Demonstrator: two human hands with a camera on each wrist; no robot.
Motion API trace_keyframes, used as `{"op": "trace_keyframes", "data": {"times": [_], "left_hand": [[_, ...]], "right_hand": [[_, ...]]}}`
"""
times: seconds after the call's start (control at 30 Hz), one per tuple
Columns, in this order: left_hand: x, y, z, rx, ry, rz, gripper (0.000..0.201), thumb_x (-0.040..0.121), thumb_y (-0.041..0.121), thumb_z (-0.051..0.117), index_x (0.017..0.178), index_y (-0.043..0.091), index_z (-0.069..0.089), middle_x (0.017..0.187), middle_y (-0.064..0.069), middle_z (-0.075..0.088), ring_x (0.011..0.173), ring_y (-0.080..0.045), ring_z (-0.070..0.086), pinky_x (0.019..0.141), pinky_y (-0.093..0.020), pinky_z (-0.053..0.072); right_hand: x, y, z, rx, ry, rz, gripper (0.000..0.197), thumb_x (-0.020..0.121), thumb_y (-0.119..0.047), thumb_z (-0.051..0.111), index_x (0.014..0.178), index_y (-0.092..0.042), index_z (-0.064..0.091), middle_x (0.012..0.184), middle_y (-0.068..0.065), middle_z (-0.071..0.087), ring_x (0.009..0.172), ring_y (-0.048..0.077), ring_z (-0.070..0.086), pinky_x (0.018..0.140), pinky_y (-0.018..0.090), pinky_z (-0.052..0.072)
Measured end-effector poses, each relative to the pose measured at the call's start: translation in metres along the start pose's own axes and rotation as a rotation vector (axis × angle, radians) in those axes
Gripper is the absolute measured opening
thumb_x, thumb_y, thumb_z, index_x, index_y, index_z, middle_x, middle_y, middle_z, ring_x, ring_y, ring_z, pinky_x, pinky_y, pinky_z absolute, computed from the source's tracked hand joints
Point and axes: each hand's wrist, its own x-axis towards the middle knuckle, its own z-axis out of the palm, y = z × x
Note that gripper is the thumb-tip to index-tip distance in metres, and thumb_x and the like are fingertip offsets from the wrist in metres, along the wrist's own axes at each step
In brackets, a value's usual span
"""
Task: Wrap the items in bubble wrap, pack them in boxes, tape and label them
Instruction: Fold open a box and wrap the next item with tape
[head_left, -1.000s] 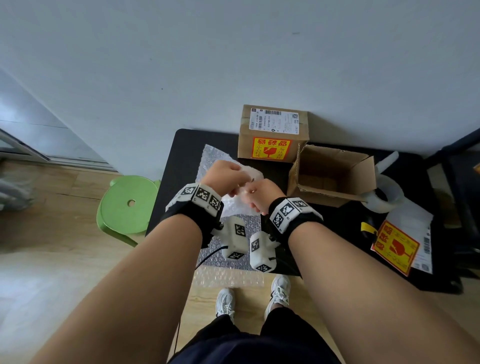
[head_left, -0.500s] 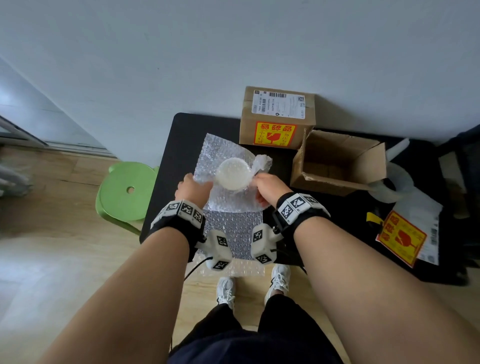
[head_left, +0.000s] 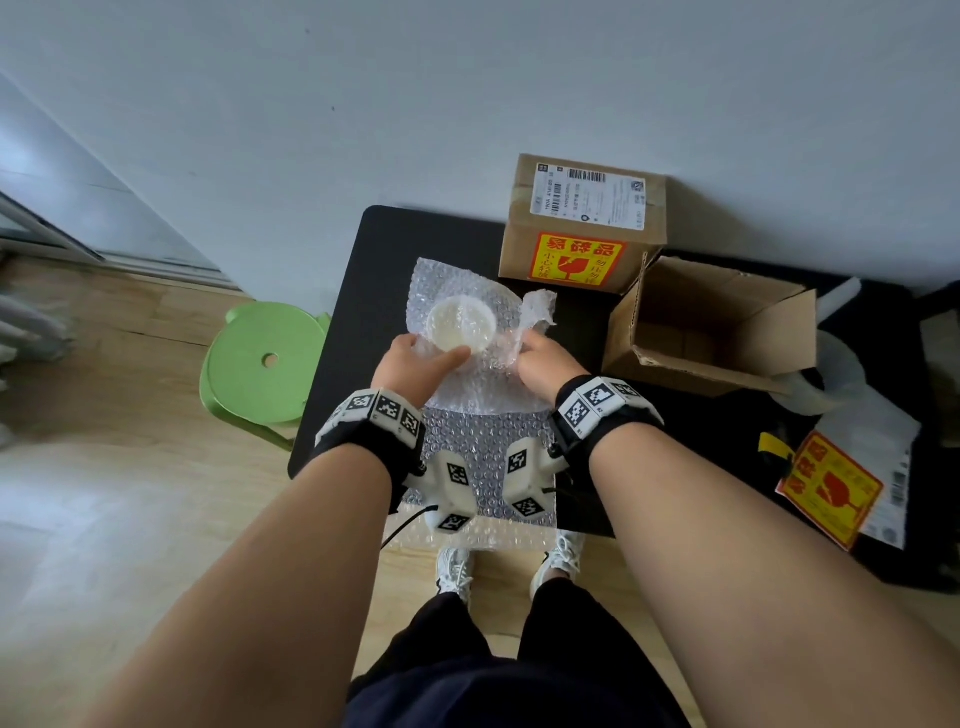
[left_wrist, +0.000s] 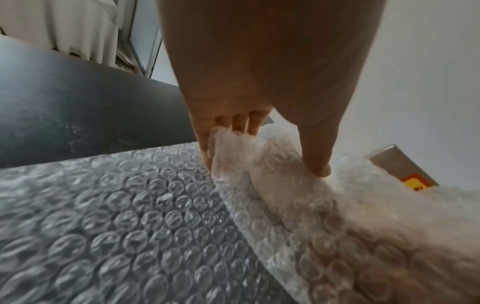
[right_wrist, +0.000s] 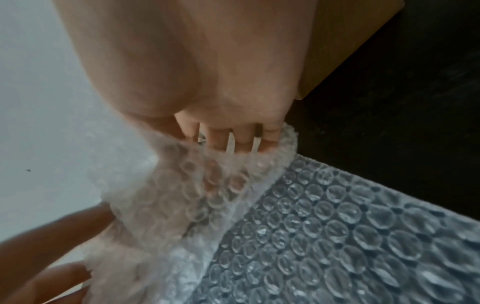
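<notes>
A small round translucent white cup (head_left: 460, 325) lies on a sheet of bubble wrap (head_left: 478, 441) spread over the black table (head_left: 374, 249). My left hand (head_left: 415, 364) grips the wrap's folded left edge (left_wrist: 233, 152), with its thumb (left_wrist: 315, 160) pressing on the covered cup. My right hand (head_left: 540, 356) holds the wrap's lifted right edge (right_wrist: 207, 174), fingers curled round it. An open cardboard box (head_left: 711, 322) lies on its side to the right of my hands.
A taped and labelled cardboard box (head_left: 582, 223) stands at the back by the wall. A tape roll (head_left: 826, 384) and yellow-red fragile labels (head_left: 831, 488) lie at the right. A green stool (head_left: 260, 364) stands left of the table.
A second ago both hands were together above the wrap. They have since spread apart and lowered to either side of the cup, each taking an edge of the bubble wrap.
</notes>
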Motion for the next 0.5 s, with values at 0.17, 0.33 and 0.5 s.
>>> {"op": "trace_keyframes", "data": {"times": [0.17, 0.33, 0.5], "left_hand": [[0.004, 0.004, 0.001, -0.055, -0.018, -0.036, 0.085, 0.084, 0.052, 0.068, 0.148, 0.009, 0.032, 0.145, -0.01, 0.045, 0.129, -0.025, 0.048, 0.093, -0.031, 0.038], [0.008, 0.006, 0.005, -0.073, 0.024, -0.062, 0.084, 0.087, 0.06, 0.058, 0.147, 0.008, 0.033, 0.142, -0.011, 0.049, 0.125, -0.027, 0.051, 0.093, -0.033, 0.04], [0.008, 0.007, 0.011, -0.018, 0.024, -0.037, 0.078, 0.088, 0.055, 0.059, 0.143, 0.004, 0.036, 0.137, -0.014, 0.05, 0.121, -0.028, 0.053, 0.084, -0.031, 0.038]], "right_hand": [[-0.005, 0.006, -0.01, 0.153, 0.124, 0.024, 0.033, 0.103, -0.03, 0.038, 0.079, -0.025, 0.061, 0.105, 0.003, 0.056, 0.102, 0.021, 0.053, 0.088, 0.03, 0.039], [-0.022, 0.02, -0.017, 0.234, 0.175, 0.042, 0.063, 0.093, -0.072, 0.029, 0.08, -0.027, 0.071, 0.095, -0.001, 0.067, 0.097, 0.02, 0.062, 0.098, 0.041, 0.047], [-0.036, 0.012, -0.015, 0.284, 0.122, -0.095, 0.047, 0.087, -0.056, 0.062, 0.102, -0.013, 0.076, 0.105, 0.002, 0.07, 0.099, 0.015, 0.06, 0.079, 0.027, 0.041]]}}
